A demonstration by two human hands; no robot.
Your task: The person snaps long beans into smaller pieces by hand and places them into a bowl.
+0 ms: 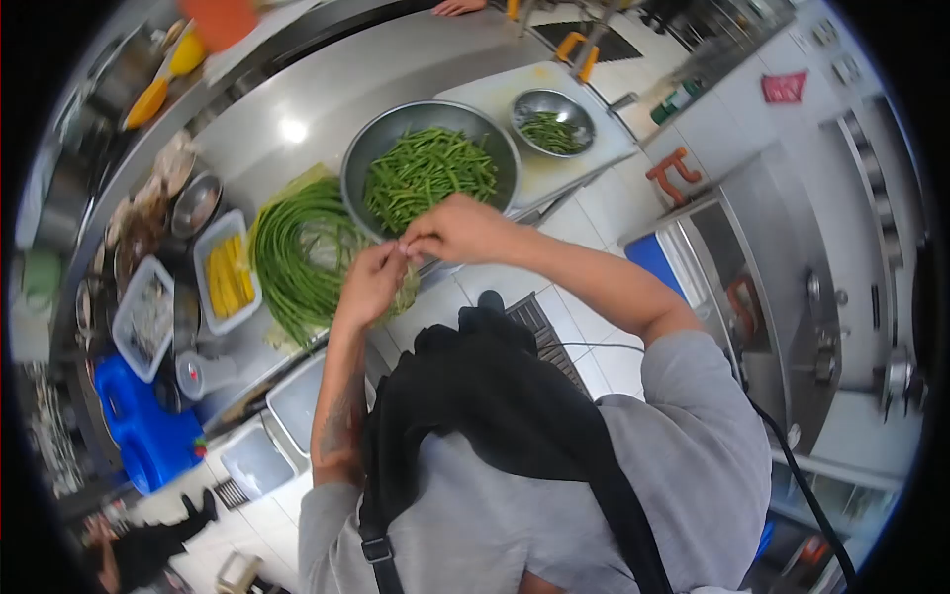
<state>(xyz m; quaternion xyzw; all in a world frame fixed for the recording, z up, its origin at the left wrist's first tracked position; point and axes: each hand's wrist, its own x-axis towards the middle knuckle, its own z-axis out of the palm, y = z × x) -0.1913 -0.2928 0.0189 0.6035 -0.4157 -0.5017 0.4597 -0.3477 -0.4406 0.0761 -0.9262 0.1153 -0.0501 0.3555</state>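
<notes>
My left hand (374, 282) and my right hand (457, 230) meet fingertip to fingertip at the near rim of a large steel bowl (353, 163). Both are closed in a pinch, and whatever lies between the fingers is too small or hidden to make out. Cut green bean pieces (430, 178) fill much of the bowl. Left of it, a coiled bundle of long green beans (282, 252) rests on leafy wrapping, close to my left hand. A smaller steel bowl (582, 109) beyond my right hand holds a few green bean bits (550, 132).
A white cutting board (485, 94) lies under the small bowl on the steel counter (297, 129). Leftward stand a tub of yellow strips (228, 277), another white tub (148, 317) and a blue jug (143, 426). Another person's hand (459, 7) rests at the far edge.
</notes>
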